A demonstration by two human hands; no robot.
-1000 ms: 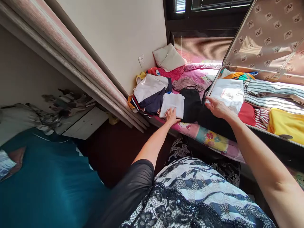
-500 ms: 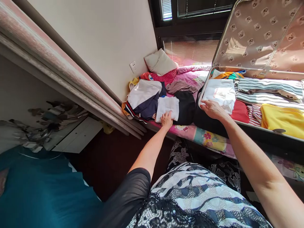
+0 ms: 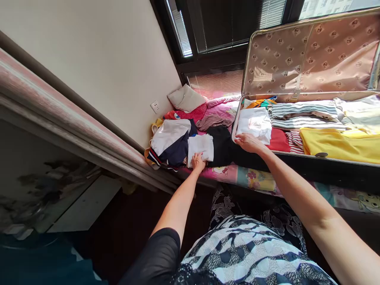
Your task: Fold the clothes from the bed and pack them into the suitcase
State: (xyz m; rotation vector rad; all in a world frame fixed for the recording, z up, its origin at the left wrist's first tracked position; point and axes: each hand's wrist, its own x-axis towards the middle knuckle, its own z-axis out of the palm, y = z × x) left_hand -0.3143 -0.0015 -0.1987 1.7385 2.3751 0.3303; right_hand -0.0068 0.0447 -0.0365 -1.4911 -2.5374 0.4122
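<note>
My left hand (image 3: 198, 161) rests on the near edge of a small folded white garment (image 3: 204, 144), its fingers apart on the cloth. That garment lies partly over black clothing (image 3: 220, 144), beside a white and navy garment (image 3: 166, 134). Farther right, my right hand (image 3: 248, 142) reaches the near left corner of an open suitcase (image 3: 234, 124). Its fingers are stretched out at the rim, by a folded white T-shirt (image 3: 255, 122); the fingertips' exact contact is hard to see. Inside the case are a red garment (image 3: 279, 139), striped clothing (image 3: 303, 111) and a yellow garment (image 3: 341, 141).
The suitcase's patterned lid (image 3: 297, 59) stands raised against the window side. A pillow (image 3: 187, 98) lies in the corner by the wall socket (image 3: 154, 106). Curtains (image 3: 89, 122) hang at left. Below the flowered bedding (image 3: 252, 177) is dark floor.
The camera view has turned to the right, showing more of the suitcase. My left hand stays on the folded white garment and my right hand stays at the suitcase corner.
</note>
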